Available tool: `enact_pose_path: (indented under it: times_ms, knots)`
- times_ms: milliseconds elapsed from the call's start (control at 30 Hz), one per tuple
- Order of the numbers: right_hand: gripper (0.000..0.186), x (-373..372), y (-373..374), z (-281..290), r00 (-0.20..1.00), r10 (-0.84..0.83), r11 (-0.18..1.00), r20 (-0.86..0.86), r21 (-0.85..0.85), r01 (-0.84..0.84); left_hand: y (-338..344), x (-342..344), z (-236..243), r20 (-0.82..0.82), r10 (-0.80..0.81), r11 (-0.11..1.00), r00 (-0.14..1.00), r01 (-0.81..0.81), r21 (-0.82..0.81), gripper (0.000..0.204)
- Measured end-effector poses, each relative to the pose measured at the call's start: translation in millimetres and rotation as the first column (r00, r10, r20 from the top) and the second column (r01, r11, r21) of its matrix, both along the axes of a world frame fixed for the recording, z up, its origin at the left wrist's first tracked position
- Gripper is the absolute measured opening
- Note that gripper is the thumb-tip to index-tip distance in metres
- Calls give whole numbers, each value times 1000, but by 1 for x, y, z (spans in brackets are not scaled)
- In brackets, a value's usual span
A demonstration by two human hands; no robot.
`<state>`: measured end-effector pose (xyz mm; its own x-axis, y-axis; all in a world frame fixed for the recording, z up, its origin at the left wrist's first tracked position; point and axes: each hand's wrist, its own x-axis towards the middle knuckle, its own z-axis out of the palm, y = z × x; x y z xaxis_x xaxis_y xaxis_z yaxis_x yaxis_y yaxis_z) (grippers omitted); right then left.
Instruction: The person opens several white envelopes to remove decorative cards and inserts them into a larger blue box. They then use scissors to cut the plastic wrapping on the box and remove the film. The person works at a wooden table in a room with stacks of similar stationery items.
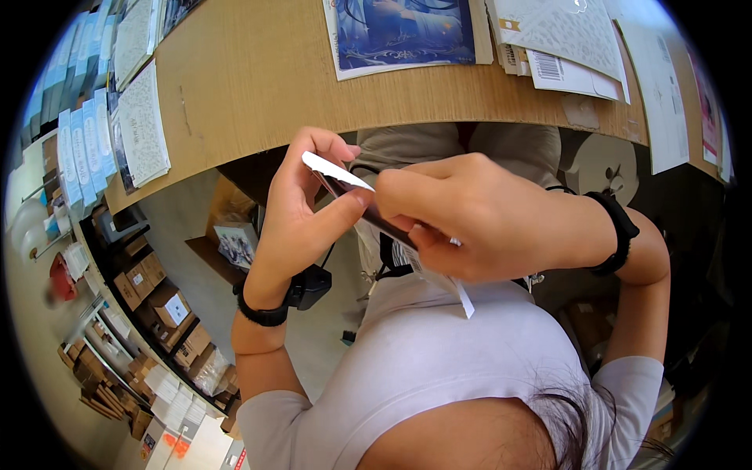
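Observation:
Held up in front of my chest is a thin, flat, dark packet (386,224) with a white flap (335,170) along its upper edge. Its exact kind does not show. My left hand (308,207) grips the left end, thumb on the near face and fingers behind. My right hand (462,207) is curled closed over the other end, which its fingers partly hide. A white pointed corner sticks out below the right hand. Both wrists wear black bands.
A wooden table (243,86) lies ahead, bearing a blue illustrated print (407,35), white patterned envelopes (560,35) and stacked light-blue boxes (82,149). On the left, below table height, shelves hold cardboard boxes (168,304). An open carton (215,227) stands under the table.

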<state>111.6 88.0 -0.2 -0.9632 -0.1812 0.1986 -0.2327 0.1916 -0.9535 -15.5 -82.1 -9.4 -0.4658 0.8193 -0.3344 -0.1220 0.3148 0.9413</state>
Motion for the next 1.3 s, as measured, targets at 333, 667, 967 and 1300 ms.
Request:
enact_pose_path:
  times_ms: [333, 667, 967, 1300]
  knots:
    - [31, -1, -2, 2, 987, 71, 997, 147, 26, -76, -3, -13, -4, 53, -113, 993, 992, 113, 17, 45]
    - [30, 1, 3, 10, 978, 87, 996, 188, -43, -81, -12, -13, 4, 314, -98, 993, 944, 72, 94, 55]
    - [29, 4, 7, 17, 992, 20, 997, 124, -70, -12, -9, -11, 11, 263, -101, 984, 959, 58, 165, 53]
    - [30, 42, 57, 80, 997, -70, 990, -23, -126, 66, 30, 8, 76, 148, -177, 976, 973, 154, 152, 41]
